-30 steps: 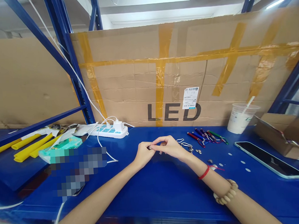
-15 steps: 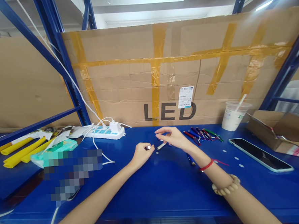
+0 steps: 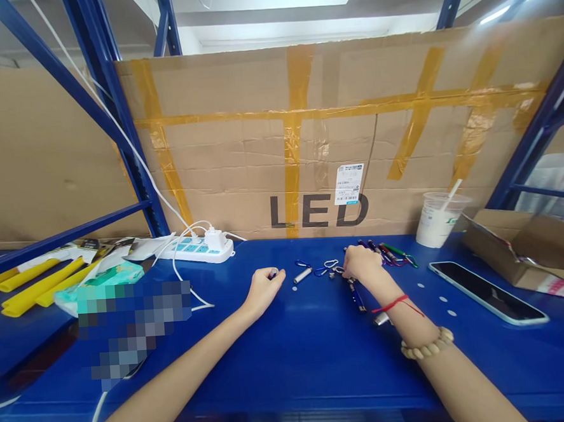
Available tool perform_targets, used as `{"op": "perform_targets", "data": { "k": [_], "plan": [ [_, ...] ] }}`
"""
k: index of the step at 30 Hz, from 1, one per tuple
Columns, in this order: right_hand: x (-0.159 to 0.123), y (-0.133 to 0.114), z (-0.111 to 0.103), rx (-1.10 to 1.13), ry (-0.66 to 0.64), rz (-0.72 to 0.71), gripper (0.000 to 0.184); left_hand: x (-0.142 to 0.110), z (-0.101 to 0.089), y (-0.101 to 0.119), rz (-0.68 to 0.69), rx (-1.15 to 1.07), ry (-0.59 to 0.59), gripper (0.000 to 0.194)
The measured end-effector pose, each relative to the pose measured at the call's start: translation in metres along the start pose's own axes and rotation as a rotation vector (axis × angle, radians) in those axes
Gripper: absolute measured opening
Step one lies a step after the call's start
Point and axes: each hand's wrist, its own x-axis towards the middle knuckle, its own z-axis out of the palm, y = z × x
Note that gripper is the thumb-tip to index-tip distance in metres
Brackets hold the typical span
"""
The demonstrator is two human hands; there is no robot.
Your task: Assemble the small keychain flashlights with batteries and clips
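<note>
My left hand (image 3: 264,288) rests on the blue shelf top (image 3: 291,357) with its fingers curled round a small dark part I cannot name. A silver tube (image 3: 302,275) with a blue clip lies just right of it, a tiny disc beside it. My right hand (image 3: 361,263) is further right, fingers curled down over loose small parts and carabiner clips (image 3: 330,265), next to a pile of coloured keychain flashlights (image 3: 390,253). What the right fingers hold is hidden. A dark blue flashlight (image 3: 356,295) lies by my right wrist.
A phone (image 3: 487,291) lies at the right, a plastic cup with a straw (image 3: 436,219) and an open cardboard box (image 3: 528,250) behind it. A white power strip (image 3: 203,247), yellow tubes (image 3: 38,286) and a tissue pack (image 3: 107,277) sit at the left. A taped cardboard sheet (image 3: 306,139) closes the back.
My hands were together at the middle, then came apart. The right hand laid down the silver tube and moved right onto the loose parts; the left hand stayed, still closed.
</note>
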Motion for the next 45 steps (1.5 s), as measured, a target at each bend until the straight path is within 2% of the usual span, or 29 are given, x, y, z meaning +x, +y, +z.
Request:
{"op": "perform_targets", "data": {
  "k": [6, 10, 14, 17, 21, 25, 29, 32, 35, 40, 45],
  "plan": [
    [-0.004, -0.003, 0.001, 0.047, 0.034, -0.013, 0.051, 0.000, -0.001, 0.002, -0.009, -0.011, -0.005, 0.042],
    [-0.006, -0.002, -0.002, 0.140, 0.112, -0.060, 0.040, 0.000, -0.001, 0.001, -0.012, -0.016, 0.002, 0.042],
    [-0.002, -0.007, 0.002, 0.443, 0.144, -0.327, 0.031, 0.001, 0.000, -0.003, 0.019, -0.048, 0.044, 0.039],
    [-0.005, -0.024, 0.012, 0.716, 0.138, -0.533, 0.029, 0.003, -0.001, -0.005, 0.062, -0.075, 0.067, 0.037],
    [-0.017, -0.050, 0.026, 0.969, 0.148, -0.767, 0.029, 0.000, -0.002, -0.002, 0.135, -0.029, 0.014, 0.033],
    [-0.020, -0.058, 0.030, 1.152, 0.130, -0.865, 0.032, -0.006, 0.000, 0.005, 0.226, 0.105, -0.008, 0.032],
    [-0.014, -0.054, 0.029, 1.293, -0.067, -0.869, 0.048, -0.006, 0.002, 0.004, 0.244, 0.203, -0.018, 0.031],
    [-0.012, -0.051, 0.029, 1.307, -0.217, -0.862, 0.065, -0.003, 0.002, 0.000, 0.200, 0.259, -0.042, 0.033],
    [-0.014, -0.050, 0.029, 1.257, -0.267, -0.879, 0.071, -0.003, 0.001, -0.003, 0.154, 0.283, -0.052, 0.036],
    [-0.018, -0.046, 0.027, 1.112, -0.259, -1.007, 0.068, -0.004, 0.000, -0.003, 0.121, 0.280, -0.048, 0.036],
    [-0.016, -0.047, 0.031, 1.013, -0.194, -1.044, 0.070, -0.001, -0.001, -0.003, 0.083, 0.356, 0.013, 0.035]
  ]
}}
